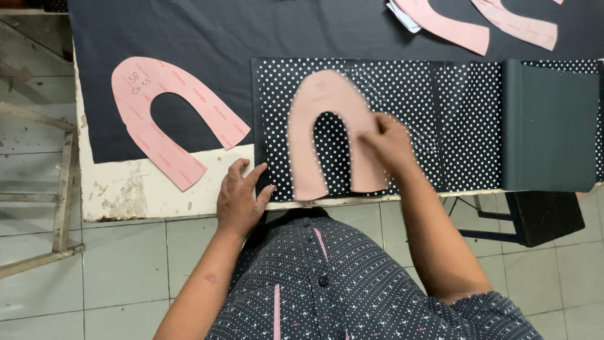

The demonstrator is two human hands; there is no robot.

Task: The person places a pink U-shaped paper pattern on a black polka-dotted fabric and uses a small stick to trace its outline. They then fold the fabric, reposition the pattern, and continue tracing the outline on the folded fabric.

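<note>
A pink horseshoe-shaped paper pattern (327,101) lies on black fabric with white dots (459,119) at the table's near edge. My right hand (387,145) pinches the pattern's right leg; the pattern looks blurred. My left hand (241,198) rests flat at the table edge, fingers apart, its fingertips touching the dotted fabric's left corner. It holds nothing.
A second pink horseshoe pattern (163,116) lies to the left, partly on plain dark cloth (251,31). More pink pattern pieces (478,25) sit at the far right. The dotted fabric's right end is folded over, dark side up (550,126). The white tabletop (138,186) is chipped; tiled floor lies below.
</note>
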